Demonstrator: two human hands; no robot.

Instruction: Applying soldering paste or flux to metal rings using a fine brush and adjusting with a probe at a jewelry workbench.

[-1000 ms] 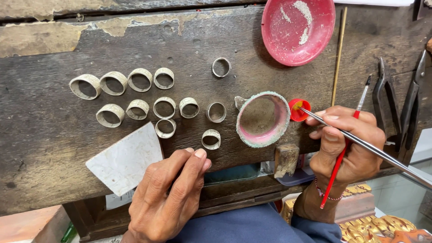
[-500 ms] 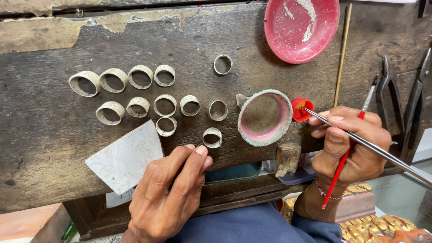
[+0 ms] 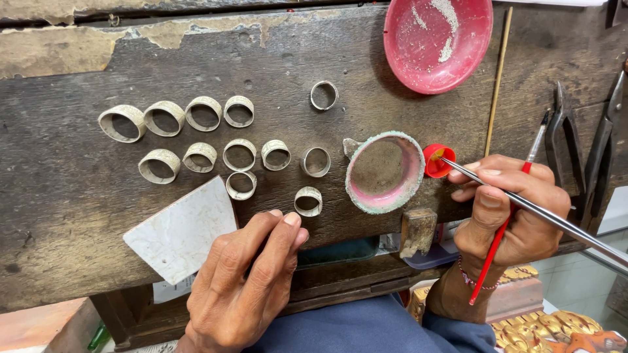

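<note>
Right hand (image 3: 517, 216) grips a metal rod (image 3: 523, 206) and red brush (image 3: 507, 225), rod tip dipped in the red cap (image 3: 433, 161); left hand (image 3: 245, 281) rests loosely curled, holding nothing, just below a metal ring (image 3: 308, 201) on the surface (image 3: 59, 216).

Single head-worn view, looking steeply down and forward from above the person's lap onto a worn wooden bench (image 3: 78, 216). Close range: the bench fills most of the frame, its near edge crossing low. Left hand (image 3: 245, 281) enters from the bottom, right hand (image 3: 517, 216) from lower right.
</note>
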